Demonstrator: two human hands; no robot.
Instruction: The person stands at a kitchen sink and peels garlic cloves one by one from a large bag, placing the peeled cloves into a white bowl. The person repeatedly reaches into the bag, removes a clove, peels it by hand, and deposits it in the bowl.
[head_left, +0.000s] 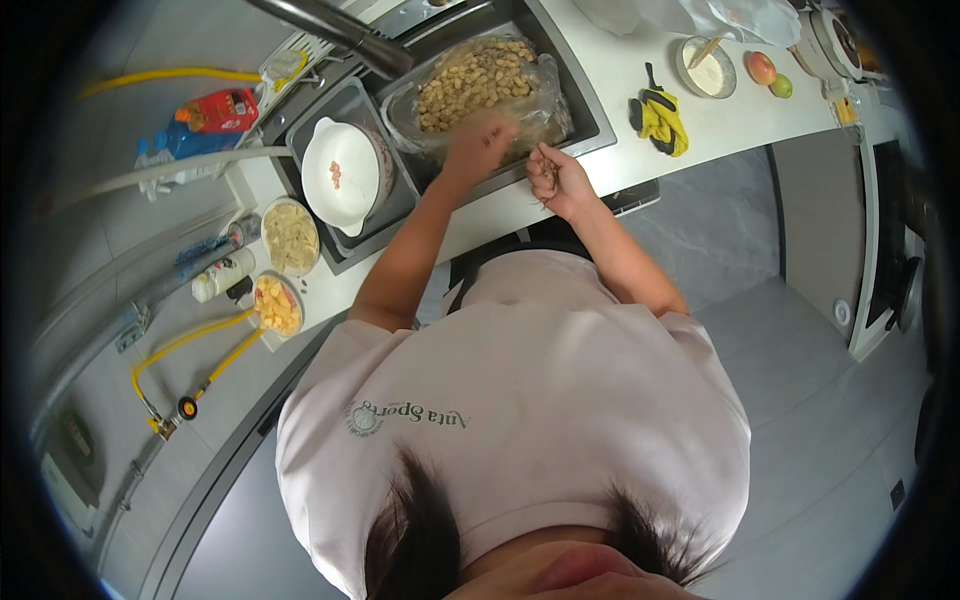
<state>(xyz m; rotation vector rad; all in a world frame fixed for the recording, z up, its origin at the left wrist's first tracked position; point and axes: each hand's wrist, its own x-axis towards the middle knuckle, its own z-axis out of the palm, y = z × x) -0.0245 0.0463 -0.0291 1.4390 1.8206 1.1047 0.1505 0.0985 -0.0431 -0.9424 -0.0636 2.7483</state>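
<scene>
My left hand (482, 146) hovers over the near edge of a clear plastic bag (551, 90) of unshelled peanuts (472, 79) in the sink. Its fingers are curled and blurred, so whether it holds something cannot be told. Just right of it, at the sink's front rim, my right hand (559, 180) is closed around brown bits that look like peanut shells (550, 174). A white two-handled bowl (319, 184) sits left of the bag in a grey basin insert (409, 199). A few pinkish shelled peanuts (335, 175) lie at its bottom.
A metal faucet (360, 45) reaches over the sink (592, 120). Left stand a bowl of pale food pieces (291, 236) and a bowl of yellow chunks (277, 306). Right lie yellow-black gloves (661, 124), a bowl of white batter-like mixture (707, 79) and two fruits (761, 69).
</scene>
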